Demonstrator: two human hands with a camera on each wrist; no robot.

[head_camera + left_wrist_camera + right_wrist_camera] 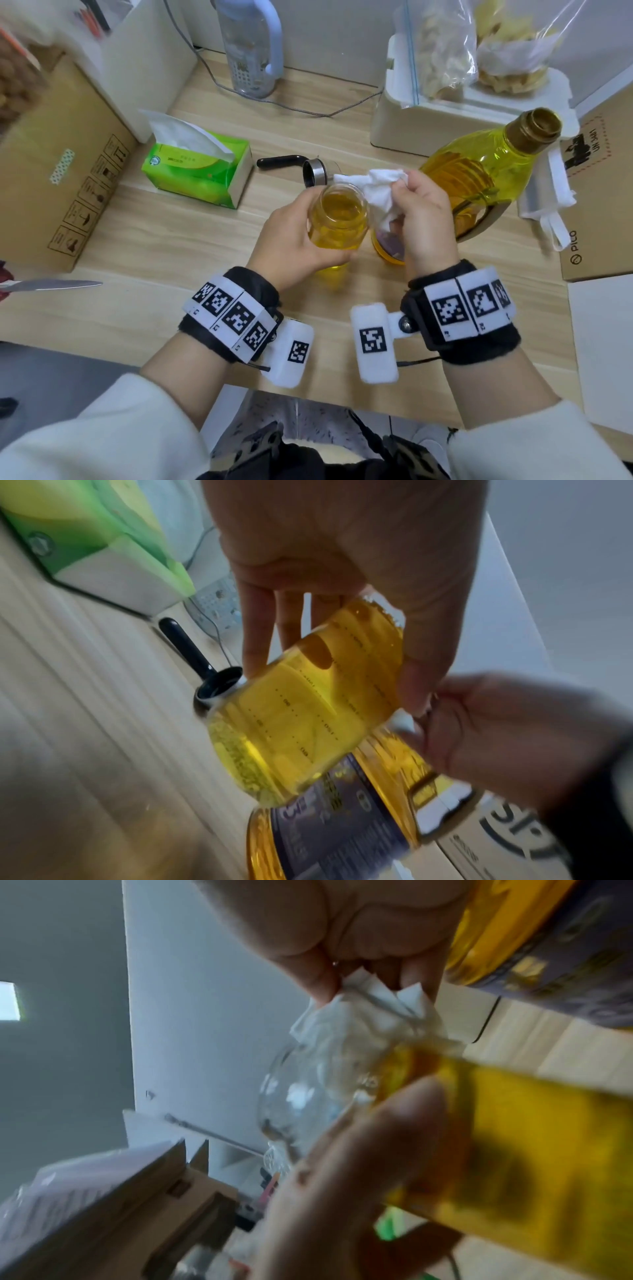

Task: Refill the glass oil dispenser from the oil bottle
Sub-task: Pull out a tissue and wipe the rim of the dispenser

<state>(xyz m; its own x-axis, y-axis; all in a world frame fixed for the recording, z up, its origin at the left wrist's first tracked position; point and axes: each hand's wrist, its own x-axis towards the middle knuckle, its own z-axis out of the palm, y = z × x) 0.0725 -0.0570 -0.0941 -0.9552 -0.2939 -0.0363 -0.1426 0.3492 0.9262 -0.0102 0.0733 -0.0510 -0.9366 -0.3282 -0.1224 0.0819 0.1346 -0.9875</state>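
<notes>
My left hand (pixel 294 236) grips the glass oil dispenser (pixel 339 219), lifted off the table, uncapped and nearly full of yellow oil (pixel 301 718). Held by my right hand (pixel 421 219), a crumpled white tissue (pixel 376 188) is pressed against the dispenser's rim (pixel 377 1020). The big oil bottle (pixel 479 171) stands just right of my hands, its gold neck uncapped. Behind the dispenser, its metal lid with black handle (pixel 298 164) lies on the table.
A green tissue box (pixel 198 168) sits left of the lid, a cardboard box (pixel 61 164) at far left, and a knife blade (pixel 51 286) at the left edge. A white container with plastic bags (pixel 462 85) and another carton (pixel 596 205) crowd the right.
</notes>
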